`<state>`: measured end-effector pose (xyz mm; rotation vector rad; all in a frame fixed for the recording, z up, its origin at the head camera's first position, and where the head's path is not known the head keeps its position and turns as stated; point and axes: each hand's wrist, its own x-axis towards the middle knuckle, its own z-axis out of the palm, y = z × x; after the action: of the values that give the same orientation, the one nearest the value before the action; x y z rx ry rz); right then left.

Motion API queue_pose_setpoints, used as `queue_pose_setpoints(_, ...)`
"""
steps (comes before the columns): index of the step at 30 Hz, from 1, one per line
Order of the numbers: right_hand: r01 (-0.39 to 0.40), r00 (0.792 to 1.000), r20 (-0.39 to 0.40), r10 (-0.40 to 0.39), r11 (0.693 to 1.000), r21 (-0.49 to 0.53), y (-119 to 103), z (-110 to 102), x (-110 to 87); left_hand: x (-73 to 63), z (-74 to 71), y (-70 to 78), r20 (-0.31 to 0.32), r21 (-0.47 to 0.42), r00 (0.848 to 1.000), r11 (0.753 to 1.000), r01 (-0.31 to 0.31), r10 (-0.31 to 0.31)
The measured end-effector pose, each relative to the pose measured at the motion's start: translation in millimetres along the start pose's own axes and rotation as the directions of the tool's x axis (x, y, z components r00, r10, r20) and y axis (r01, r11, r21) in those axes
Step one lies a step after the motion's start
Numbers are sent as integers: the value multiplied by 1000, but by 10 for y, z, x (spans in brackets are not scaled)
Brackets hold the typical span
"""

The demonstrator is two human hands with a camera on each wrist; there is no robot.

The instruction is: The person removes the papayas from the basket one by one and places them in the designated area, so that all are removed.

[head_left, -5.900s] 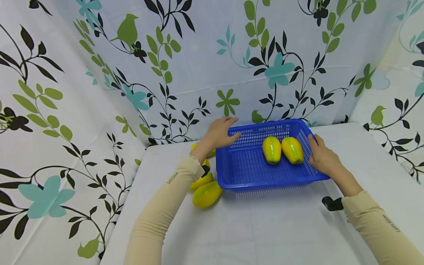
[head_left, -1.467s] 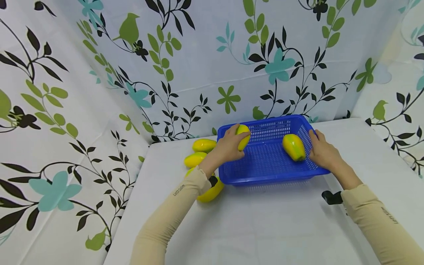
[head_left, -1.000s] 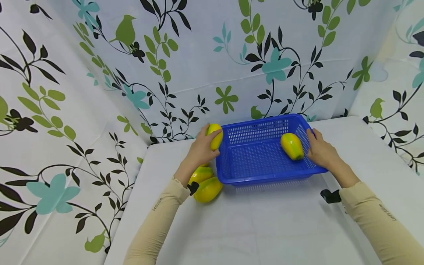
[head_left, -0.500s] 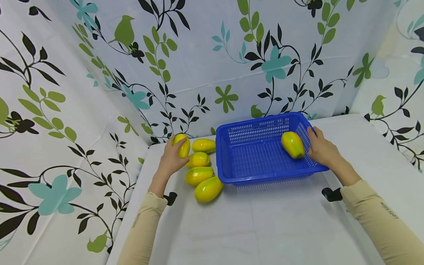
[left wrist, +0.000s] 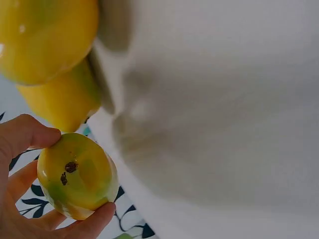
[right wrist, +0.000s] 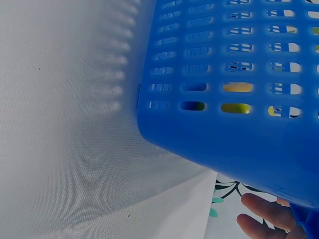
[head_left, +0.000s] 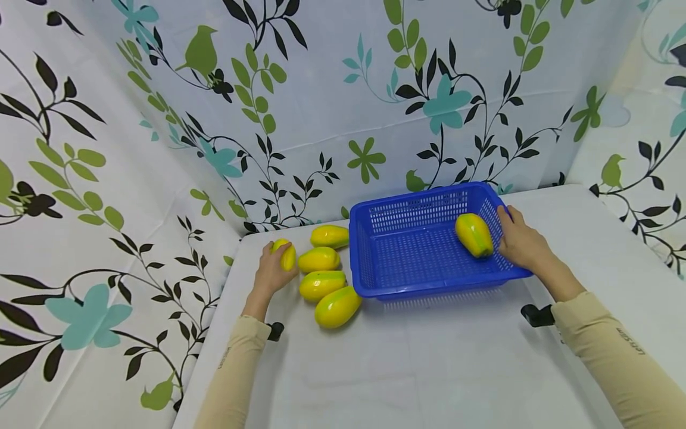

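At the left of the white table, my left hand (head_left: 270, 275) holds a yellow-green papaya (head_left: 288, 257). The left wrist view shows thumb and fingers around this papaya (left wrist: 75, 174), its end with brown marks facing the camera. A blue perforated basket (head_left: 445, 289) stands at the back, centre-right. My right hand (head_left: 525, 245) grips its right rim; in the right wrist view that hand (right wrist: 269, 214) is partly hidden behind the basket wall (right wrist: 209, 132). A single papaya (head_left: 474, 236) lies inside the basket, near its right end.
Several more papayas lie in a row between the left hand and the basket, from the rear one (head_left: 329, 236) to the front one (head_left: 338, 307). A patterned curtain (head_left: 321, 119) hangs behind the white table (head_left: 407, 369).
My left hand took one of the two papayas out of the basket, carried it left past the row, and has lowered it at the table's left. My right hand has stayed on the rim.
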<state>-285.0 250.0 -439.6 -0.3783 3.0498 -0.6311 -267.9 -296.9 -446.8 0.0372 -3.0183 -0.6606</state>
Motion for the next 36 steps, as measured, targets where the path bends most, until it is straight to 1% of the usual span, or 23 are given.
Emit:
queue_pose_setpoints(3, 1, 1000, -1, -1, 1000, 0, 2, 3, -1, 21, 91, -40, 25, -17, 1000, 1000, 15, -15)
queue_pose_setpoints(6, -1, 1000, 0, 1, 1000, 2, 6, 8, 1, 27, 150, -46, 34, -41, 999, 999, 3, -2)
queue_pose_setpoints(9, -4, 1000, 4, 4, 1000, 6, 8, 15, 2, 30, 183, -48, 30, -62, 999, 998, -14, 16)
queue_pose_setpoints(16, -9, 1000, 3, 9, 1000, 8, 5, 9, -2, 55, 234, -41, 23, -97, 1000, 995, -17, 19)
queue_pose_setpoints(23, -9, 1000, 6, 9, 1000, 16, 7, 3, -5, 71, 240, -4, 33, -100, 999, 995, -13, 17)
queue_pose_setpoints(26, -9, 1000, 5, 9, 1000, 20, 9, 3, -5, 78, 223, 21, 25, -111, 1000, 994, -15, 18)
queue_pose_setpoints(32, -9, 1000, 3, 9, 1000, 16, -2, -8, -9, 104, 192, 87, -5, -97, 1000, 995, -13, 13)
queue_pose_setpoints(34, -12, 1000, 8, 12, 1000, 18, -9, -12, -7, 121, 187, 129, -28, -84, 999, 996, -29, 27)
queue_pose_setpoints(36, -14, 1000, 11, 13, 1000, 21, -13, -19, -3, 136, 173, 197, -57, -72, 997, 996, -58, 54)
